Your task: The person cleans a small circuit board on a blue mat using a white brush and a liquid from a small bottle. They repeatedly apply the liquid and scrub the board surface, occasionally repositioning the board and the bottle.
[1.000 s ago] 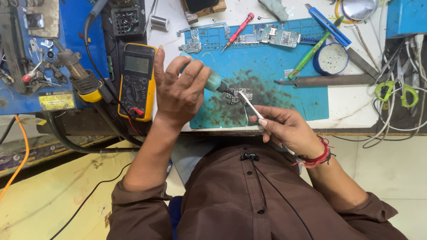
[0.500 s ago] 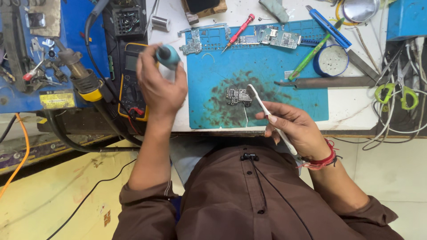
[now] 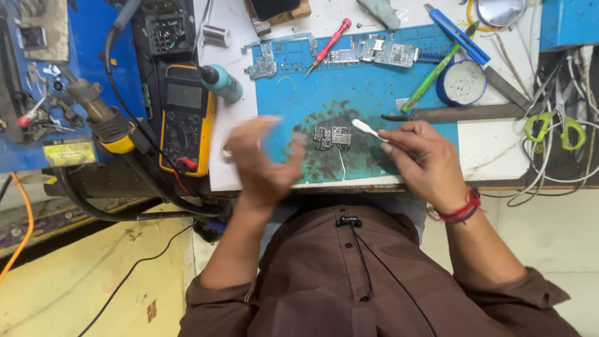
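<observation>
Board (image 3: 332, 136), a small grey one, lies flat on the blue mat (image 3: 374, 87), in the dark smudged patch near the front edge of the surface (image 3: 486, 150). The right hand (image 3: 423, 159) pinches a thin white brush (image 3: 368, 130) in its fingers, with the tip just beside the board's right edge; the left hand (image 3: 265, 159) is blurred just left of the board, and I cannot tell if its fingers are spread or closed. To do this well, I think the left hand should hold the board down by its edge while the brush makes light, short strokes, so no tiny part gets knocked off.
</observation>
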